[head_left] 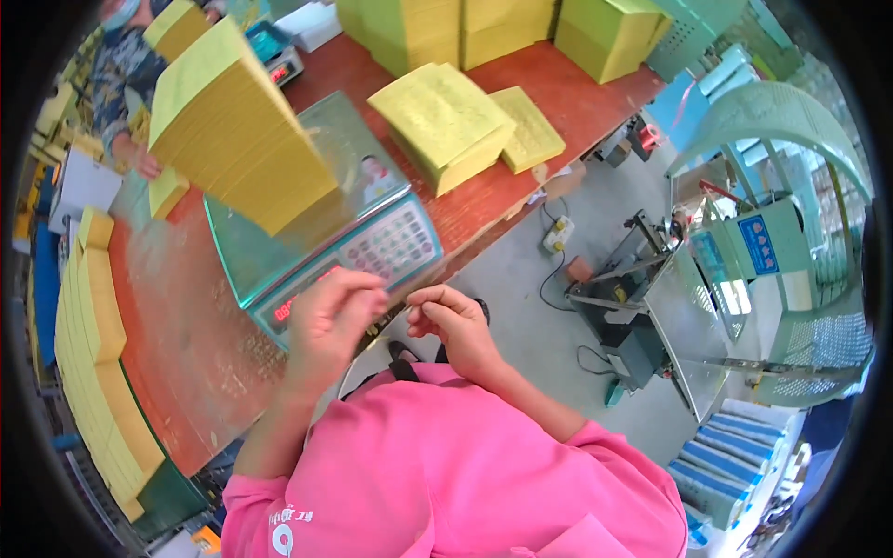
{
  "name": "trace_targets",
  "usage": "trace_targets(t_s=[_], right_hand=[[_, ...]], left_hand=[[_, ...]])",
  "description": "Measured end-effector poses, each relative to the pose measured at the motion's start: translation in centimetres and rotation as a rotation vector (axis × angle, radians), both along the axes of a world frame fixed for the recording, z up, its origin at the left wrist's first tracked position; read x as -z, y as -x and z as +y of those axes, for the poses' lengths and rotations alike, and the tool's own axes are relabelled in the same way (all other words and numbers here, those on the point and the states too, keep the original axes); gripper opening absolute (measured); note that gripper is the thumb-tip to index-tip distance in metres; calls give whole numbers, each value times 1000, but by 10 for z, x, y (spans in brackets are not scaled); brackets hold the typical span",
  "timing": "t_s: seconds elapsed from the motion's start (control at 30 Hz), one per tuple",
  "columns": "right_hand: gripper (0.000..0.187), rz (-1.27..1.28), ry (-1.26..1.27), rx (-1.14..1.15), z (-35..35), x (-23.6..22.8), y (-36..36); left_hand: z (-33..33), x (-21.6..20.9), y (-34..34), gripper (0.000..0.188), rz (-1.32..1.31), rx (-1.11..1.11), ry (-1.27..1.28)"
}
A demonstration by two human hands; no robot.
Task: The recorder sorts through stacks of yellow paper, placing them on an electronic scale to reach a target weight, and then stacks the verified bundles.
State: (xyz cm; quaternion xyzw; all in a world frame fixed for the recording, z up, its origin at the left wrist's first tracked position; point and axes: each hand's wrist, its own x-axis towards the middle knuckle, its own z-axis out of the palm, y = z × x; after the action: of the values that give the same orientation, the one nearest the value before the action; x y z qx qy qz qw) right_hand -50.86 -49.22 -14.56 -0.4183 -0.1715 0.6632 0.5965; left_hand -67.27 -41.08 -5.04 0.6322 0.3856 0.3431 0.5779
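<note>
From the head view, I see a person in a pink top at a red worktop, both hands raised before the body, near each other yet apart. The left hand is blurred, its fingers bent in front of the scale, covering part of the red display; whether it touches the casing, or whether its fingertips meet, I cannot tell. The right hand is curled just beyond the scale's near corner, thumb drawn in toward the bent fingers, though I cannot make out whether they close on anything. On the scale's platform stands a tall stack of yellow paper, leaning in the wide lens. Beside the scale sit a lower yellow stack and, next to it, a thin yellow pile. Bigger yellow blocks line the far side. At the upper left a co-worker's hand is near a small yellow wedge of paper, and another scale stands beyond the tall stack. To the right, a pale green chair stands beside a metal-framed machine, with a white power strip on the floor.
</note>
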Motion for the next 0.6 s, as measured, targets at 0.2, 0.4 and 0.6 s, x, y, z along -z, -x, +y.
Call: trace_targets(t_s=[0.2, 0.4, 0.6], right_hand=[[19, 55, 27, 63, -12, 13, -75], [19, -38, 101, 125, -29, 23, -188], [21, -57, 169, 184, -27, 34, -289]], left_hand=[[33, 14, -158, 8, 180, 290, -648], [105, 86, -296, 25, 430, 204, -935], [128, 112, -337, 42, 789, 150, -879]])
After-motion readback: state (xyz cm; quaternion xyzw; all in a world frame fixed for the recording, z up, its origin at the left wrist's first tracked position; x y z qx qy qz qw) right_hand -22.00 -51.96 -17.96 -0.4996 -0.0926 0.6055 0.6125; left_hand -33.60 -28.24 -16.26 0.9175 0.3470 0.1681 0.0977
